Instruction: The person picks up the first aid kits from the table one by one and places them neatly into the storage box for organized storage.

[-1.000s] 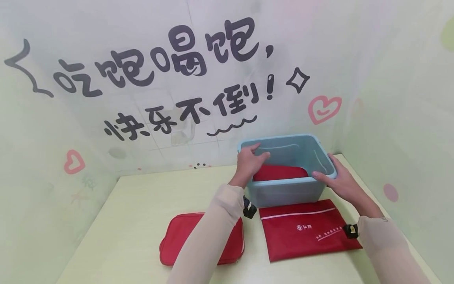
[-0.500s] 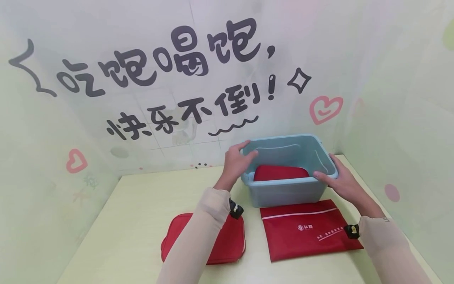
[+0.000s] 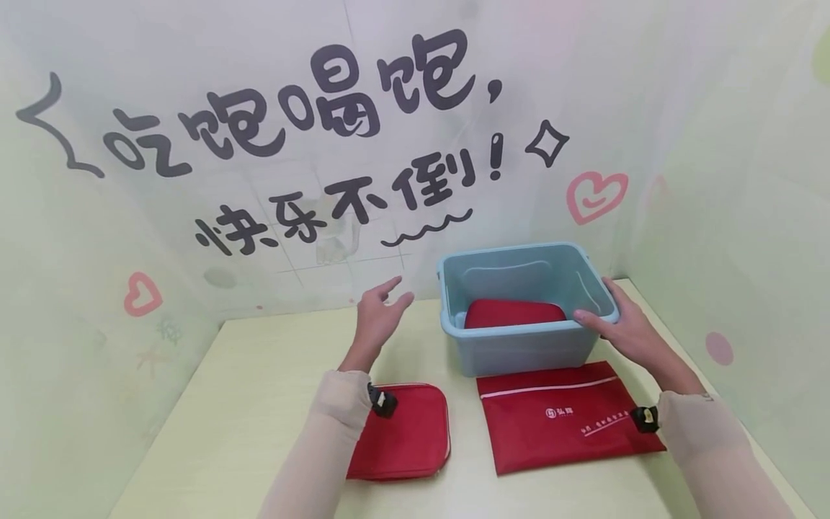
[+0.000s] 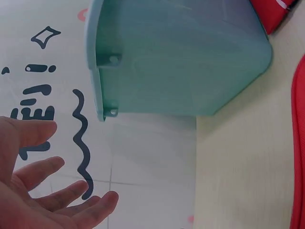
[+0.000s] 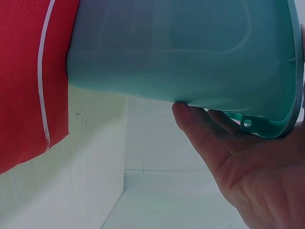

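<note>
A light blue plastic bin (image 3: 525, 353) stands near the back wall, with a red pouch (image 3: 512, 314) lying inside it. My right hand (image 3: 625, 324) grips the bin's right rim, thumb over the edge and fingers along the outer side, as the right wrist view also shows. Left of the bin, my left hand (image 3: 381, 317) hangs in the air with its fingers spread, holding nothing. Below the left forearm lies a red zippered case (image 3: 405, 436), partly covered by the sleeve. In front of the bin is a flat red document bag (image 3: 564, 425) with a white zip line and white print.
All of these stand on a pale yellow table (image 3: 240, 404). A printed back wall (image 3: 292, 166) with black lettering rises behind it, and a side wall (image 3: 733, 238) stands close to my right hand.
My left hand has let go of the bin's left rim and moved left, away from it. The right hand stays on the right rim. The bin has hardly moved.
</note>
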